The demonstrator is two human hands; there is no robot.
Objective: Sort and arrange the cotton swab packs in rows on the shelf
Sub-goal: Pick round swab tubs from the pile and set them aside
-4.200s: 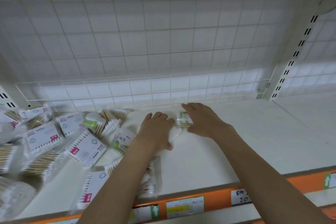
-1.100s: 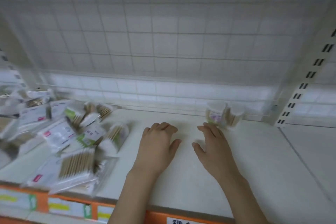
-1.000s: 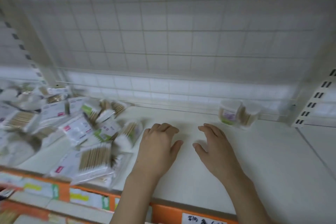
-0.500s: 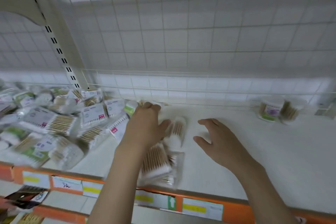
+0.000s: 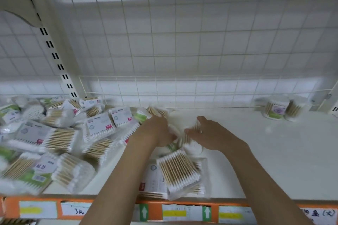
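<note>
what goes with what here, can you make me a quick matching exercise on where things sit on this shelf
Things:
1. round tubs
2. loose pile of packs
3. flat pack
4. price strip

Places:
a. front edge, between the forearms
b. far right, by the back grid
c. below the shelf lip
d. left half of the shelf

Pairs: 1-b, 2-d, 3-a, 4-c

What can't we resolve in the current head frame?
- Head view: what the left hand and right hand hold; the hands and motion blur cover the round swab pack between them.
- Label text on the two tubs at back right: blurred, small.
- The pile of packs runs past the left edge.
- The price tags on the shelf edge: unreadable.
</note>
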